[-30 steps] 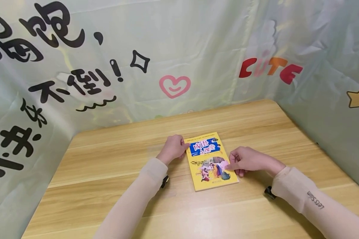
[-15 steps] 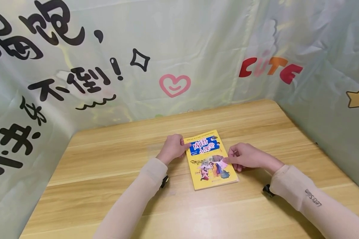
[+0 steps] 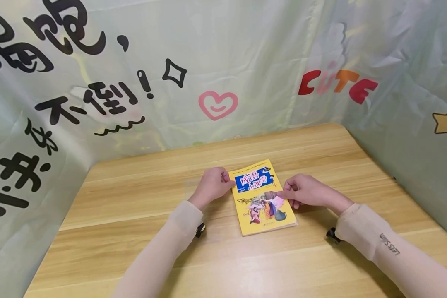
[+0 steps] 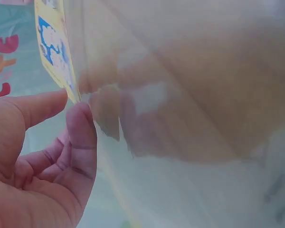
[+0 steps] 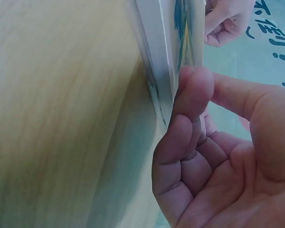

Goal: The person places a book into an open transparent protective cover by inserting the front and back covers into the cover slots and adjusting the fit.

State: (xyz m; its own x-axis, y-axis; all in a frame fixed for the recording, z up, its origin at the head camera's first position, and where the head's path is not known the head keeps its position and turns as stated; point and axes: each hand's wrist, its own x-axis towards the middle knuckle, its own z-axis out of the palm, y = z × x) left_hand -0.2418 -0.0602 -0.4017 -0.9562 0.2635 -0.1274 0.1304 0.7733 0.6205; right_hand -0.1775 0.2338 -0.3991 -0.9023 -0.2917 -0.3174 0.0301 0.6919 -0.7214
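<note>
A yellow book (image 3: 246, 207) with a blue title block lies face up at the middle of the table, turned slightly. My left hand (image 3: 211, 186) pinches its upper left edge; in the left wrist view the thumb and a fingertip of that hand (image 4: 52, 152) meet at the edge of the book (image 4: 57, 52). From the right side, my right hand (image 3: 309, 191) grips the lower right edge, thumb on the cover. The right wrist view shows the curled fingers of this hand (image 5: 204, 142) against the book (image 5: 164, 47). What looks like clear film (image 4: 190, 190) shows beside my left hand.
The wooden table (image 3: 126, 198) is enclosed at the back and sides by a pale printed curtain (image 3: 260, 54). Its rounded far corners stand close to the curtain. A faint clear rectangle shows on the table left of the book.
The book has slid slightly toward the back of the table. My right hand has moved the same way with it, while my left hand has shifted a little to the left.
</note>
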